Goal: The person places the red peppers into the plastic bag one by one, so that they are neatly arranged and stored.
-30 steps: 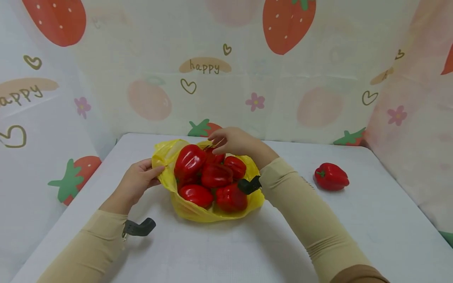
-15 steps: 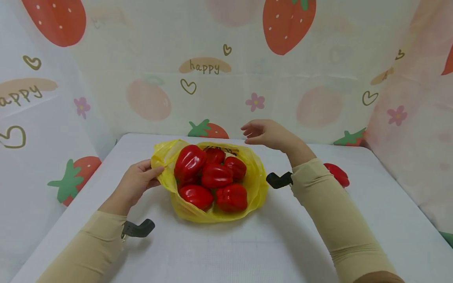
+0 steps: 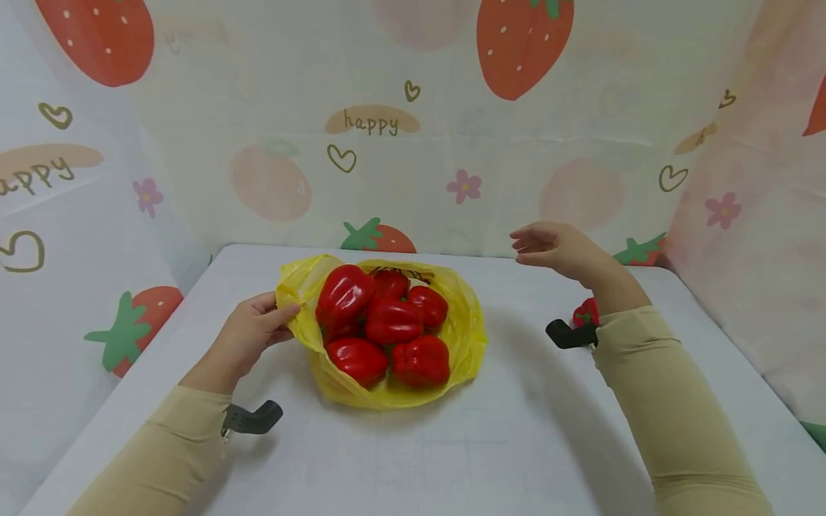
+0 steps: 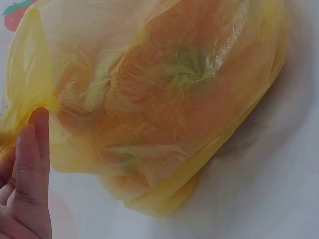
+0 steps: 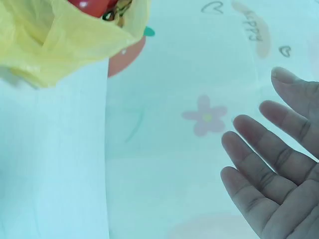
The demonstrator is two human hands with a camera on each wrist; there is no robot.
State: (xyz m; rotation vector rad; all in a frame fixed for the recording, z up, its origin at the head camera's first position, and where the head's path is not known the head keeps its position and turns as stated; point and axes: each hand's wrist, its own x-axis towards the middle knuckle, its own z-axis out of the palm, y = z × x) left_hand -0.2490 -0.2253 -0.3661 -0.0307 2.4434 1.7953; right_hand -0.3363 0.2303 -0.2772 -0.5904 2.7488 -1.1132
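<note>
A yellow plastic bag (image 3: 467, 315) stands open on the table, with several glossy red bell peppers (image 3: 395, 320) inside it. At the bag's left rim, my left hand (image 3: 248, 330) pinches the thin plastic between thumb and fingers. The left wrist view shows the fingers (image 4: 31, 174) against the gathered bag (image 4: 164, 99), with peppers dimly visible through it. My right hand (image 3: 561, 251) is held in the air right of the bag, holding nothing, its fingers relaxed and apart in the right wrist view. One more red bell pepper (image 3: 586, 313) lies on the table, partly hidden behind the right wrist.
The white table (image 3: 413, 459) ends at a back edge just beyond the bag. Printed cloth with strawberries and hearts (image 3: 387, 179) hangs behind and on both sides. A dark camera mount (image 3: 254, 418) sticks out from each wrist.
My right hand has moved from above the bag out to the right, and its forearm now covers much of the lone pepper. The left hand keeps its grip on the bag's rim.
</note>
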